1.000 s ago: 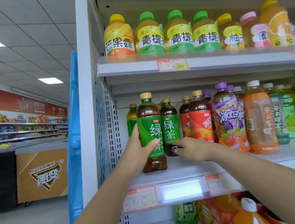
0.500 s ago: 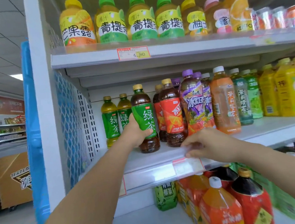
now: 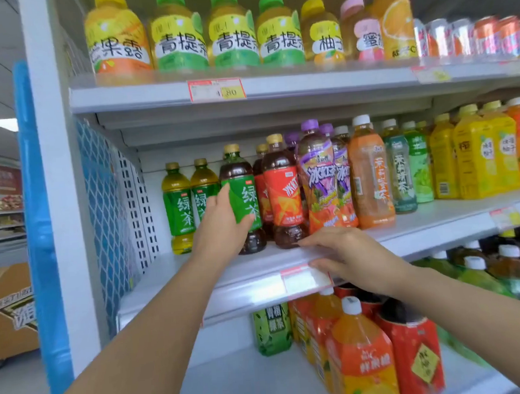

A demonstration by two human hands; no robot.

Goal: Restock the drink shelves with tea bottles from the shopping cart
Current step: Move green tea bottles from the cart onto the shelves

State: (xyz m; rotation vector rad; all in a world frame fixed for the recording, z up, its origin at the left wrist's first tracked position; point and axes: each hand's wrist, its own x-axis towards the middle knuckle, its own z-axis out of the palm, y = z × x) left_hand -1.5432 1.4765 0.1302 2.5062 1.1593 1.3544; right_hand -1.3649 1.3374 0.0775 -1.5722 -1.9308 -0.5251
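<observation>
My left hand [image 3: 223, 221] grips a green-labelled tea bottle [image 3: 243, 195] with dark tea and a gold cap. The bottle stands on the middle shelf [image 3: 196, 276] near its front edge. Two lighter green tea bottles [image 3: 178, 203] stand behind it to the left. A red-labelled iced tea bottle [image 3: 283, 192] stands right beside it. My right hand [image 3: 347, 255] lies on the shelf's front rail, fingers spread over a price tag [image 3: 302, 279], holding nothing. The shopping cart is out of view.
Purple, orange, green and yellow drink bottles [image 3: 372, 172] fill the middle shelf to the right. Juice bottles [image 3: 177, 32] line the top shelf. Large bottles [image 3: 361, 356] stand on the lower shelf. A white upright [image 3: 55, 181] and a blue panel [image 3: 36, 214] bound the left side.
My left hand has slid the green tea bottle right, up against the red iced tea. My right hand left the bottles and dropped onto the shelf rail. The view has swung right.
</observation>
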